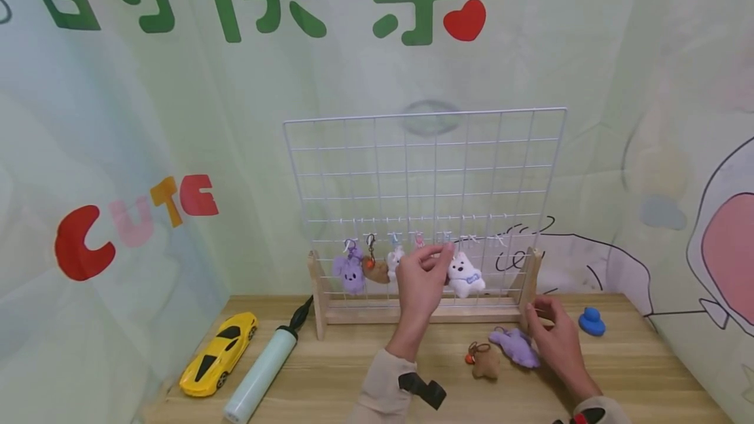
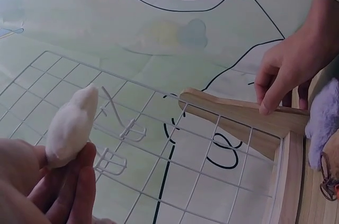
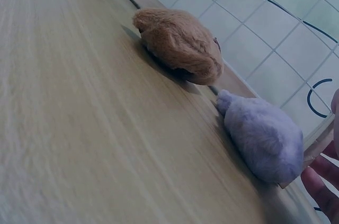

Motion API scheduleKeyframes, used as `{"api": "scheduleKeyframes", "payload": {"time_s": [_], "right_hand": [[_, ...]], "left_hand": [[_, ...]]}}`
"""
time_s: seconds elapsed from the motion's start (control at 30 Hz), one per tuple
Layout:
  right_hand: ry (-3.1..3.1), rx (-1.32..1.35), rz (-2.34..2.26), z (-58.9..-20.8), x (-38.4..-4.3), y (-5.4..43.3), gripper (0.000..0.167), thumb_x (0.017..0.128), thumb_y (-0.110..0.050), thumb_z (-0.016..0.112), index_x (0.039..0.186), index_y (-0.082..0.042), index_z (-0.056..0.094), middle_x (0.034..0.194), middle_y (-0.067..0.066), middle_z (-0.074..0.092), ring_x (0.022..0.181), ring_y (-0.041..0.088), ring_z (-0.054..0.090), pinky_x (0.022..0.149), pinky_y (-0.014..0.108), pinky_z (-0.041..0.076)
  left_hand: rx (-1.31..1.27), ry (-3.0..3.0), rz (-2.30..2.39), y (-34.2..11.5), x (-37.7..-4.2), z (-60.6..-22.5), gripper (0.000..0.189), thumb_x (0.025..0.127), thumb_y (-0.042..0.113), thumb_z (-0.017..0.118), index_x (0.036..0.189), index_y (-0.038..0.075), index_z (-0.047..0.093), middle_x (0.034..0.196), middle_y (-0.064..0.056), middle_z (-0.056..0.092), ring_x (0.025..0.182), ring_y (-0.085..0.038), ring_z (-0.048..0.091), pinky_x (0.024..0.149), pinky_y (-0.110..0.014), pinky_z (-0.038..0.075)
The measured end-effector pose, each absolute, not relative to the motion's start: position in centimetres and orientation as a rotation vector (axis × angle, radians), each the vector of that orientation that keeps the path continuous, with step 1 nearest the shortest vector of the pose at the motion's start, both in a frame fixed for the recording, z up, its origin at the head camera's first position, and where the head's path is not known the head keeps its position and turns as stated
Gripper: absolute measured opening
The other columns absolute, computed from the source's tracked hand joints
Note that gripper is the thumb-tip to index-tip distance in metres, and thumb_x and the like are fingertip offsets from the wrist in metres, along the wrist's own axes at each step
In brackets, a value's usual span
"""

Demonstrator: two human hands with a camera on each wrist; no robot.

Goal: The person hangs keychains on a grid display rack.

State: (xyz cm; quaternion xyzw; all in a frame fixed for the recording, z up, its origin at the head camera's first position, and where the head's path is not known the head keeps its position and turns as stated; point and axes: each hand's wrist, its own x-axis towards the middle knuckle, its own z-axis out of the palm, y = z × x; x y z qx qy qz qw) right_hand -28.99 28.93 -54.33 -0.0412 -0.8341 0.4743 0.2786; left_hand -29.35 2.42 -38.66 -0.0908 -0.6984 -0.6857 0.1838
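Observation:
At the wire grid rack (image 1: pixel 436 165), my left hand (image 1: pixel 421 277) pinches at the top of a white plush bear keychain (image 1: pixel 465 277) with a blue bow, beside a hook. In the left wrist view this plush (image 2: pixel 71 126) sits right against the fingers. My right hand (image 1: pixel 556 332) grips the right wooden upright (image 1: pixel 531 277) of the rack's stand, thumb on one side and fingers on the other. Just left of that hand, a purple plush keychain (image 1: pixel 515 347) and a brown plush keychain (image 1: pixel 485 363) lie on the table.
A purple plush (image 1: pixel 350 273), a brown plush (image 1: pixel 375 269) and a white plush (image 1: pixel 394 262) hang on the rack's left half. A yellow toy car (image 1: pixel 219 355) and a pale green hand pump (image 1: pixel 262 375) lie at left. Far right sits a blue rubber duck-like toy (image 1: pixel 592 322).

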Motion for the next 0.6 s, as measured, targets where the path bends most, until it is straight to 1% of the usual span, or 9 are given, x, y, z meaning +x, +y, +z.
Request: {"api": "scheduleKeyframes", "payload": {"time_s": [0.2,0.5,0.6], "right_hand": [[-2.244,-0.105,1.270,-54.42,-29.02,28.95,0.031,0.108,-0.026,0.068,0.128,-0.002,0.065,0.125,0.025,0.076,0.095,-0.017,0.056,0.076,0.006,0.050],[-2.240,-0.107,1.268,-54.38,-29.10,28.96,0.031,0.108,-0.026,0.068,0.127,-0.002,0.066,0.125,0.025,0.076,0.094,-0.016,0.057,0.076,0.005,0.050],[-2.244,-0.107,1.268,-54.38,-29.06,29.02,0.031,0.108,-0.026,0.068,0.128,-0.002,0.066,0.125,0.024,0.076,0.095,-0.016,0.058,0.076,0.006,0.050]], "left_hand": [[-0.239,-1.962,-1.946,2.40,-29.53,-38.71,0.027,0.100,0.032,0.081,0.108,0.007,0.084,0.089,-0.011,0.084,0.065,-0.011,0.076,0.059,-0.023,0.062],[-0.249,-1.984,-1.934,2.20,-29.42,-39.02,0.027,0.101,0.033,0.079,0.110,0.008,0.084,0.094,-0.011,0.085,0.068,-0.012,0.078,0.061,-0.025,0.064],[-0.281,-2.002,-1.911,2.00,-29.39,-39.37,0.029,0.102,0.036,0.078,0.112,0.010,0.083,0.091,-0.009,0.085,0.067,-0.011,0.077,0.060,-0.024,0.063]]}}
